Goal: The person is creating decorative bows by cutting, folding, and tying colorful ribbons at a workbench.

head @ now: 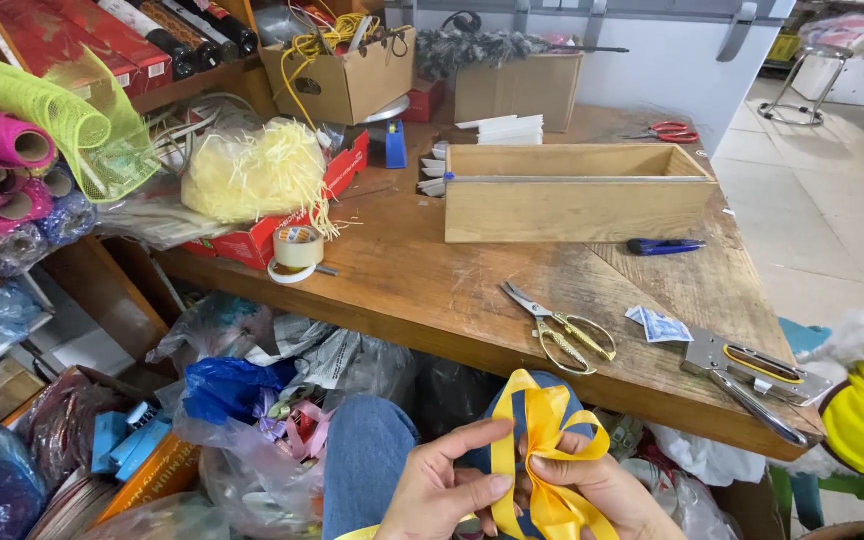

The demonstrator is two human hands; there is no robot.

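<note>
At the bottom centre, both hands hold a yellow ribbon point(544, 432) looped into a bow over my lap. My left hand point(444, 482) pinches the ribbon's left side between thumb and fingers. My right hand point(602, 490) grips the lower loops from the right. The bow sits against something dark blue behind it. On the wooden table point(432, 280) just beyond lie gold-handled scissors point(562, 330) and a metal staple gun point(747, 370).
A long wooden box point(577, 192) stands mid-table with a blue cutter point(664, 246) before it. Tape rolls point(298, 250), yellow shredded raffia point(257, 170), cardboard boxes point(342, 80) and red scissors point(672, 131) lie further back. Mesh rolls point(22, 150) fill shelves left; plastic bags point(252, 400) crowd below.
</note>
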